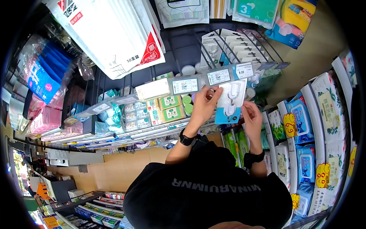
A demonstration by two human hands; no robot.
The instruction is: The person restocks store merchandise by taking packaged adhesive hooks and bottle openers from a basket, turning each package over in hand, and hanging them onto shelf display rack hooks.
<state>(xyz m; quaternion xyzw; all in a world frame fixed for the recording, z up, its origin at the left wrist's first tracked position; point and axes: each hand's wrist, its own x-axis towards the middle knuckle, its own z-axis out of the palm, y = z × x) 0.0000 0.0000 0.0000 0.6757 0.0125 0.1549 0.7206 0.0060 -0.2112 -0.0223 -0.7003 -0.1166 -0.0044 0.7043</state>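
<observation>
A white and blue blister card with clear hooks [231, 102] is held up in front of the shelf's price tags. My left hand [206, 104] pinches its upper left edge between thumb and fingers. At the card's lower right edge, my right hand [251, 116] has its fingers closed on it. Just above the card is a price tag reading 9.00 [244, 71]. Behind the tags, similar hook cards [244, 49] hang in a row on metal prongs. Both wrists wear black bands.
Large white packs [114, 38] hang at the upper left. Green and cream boxes [171, 108] stand on the shelf below the tags. Blue wipe packs [301, 120] fill shelves at the right. A yellow and blue pack [293, 23] hangs at the top right.
</observation>
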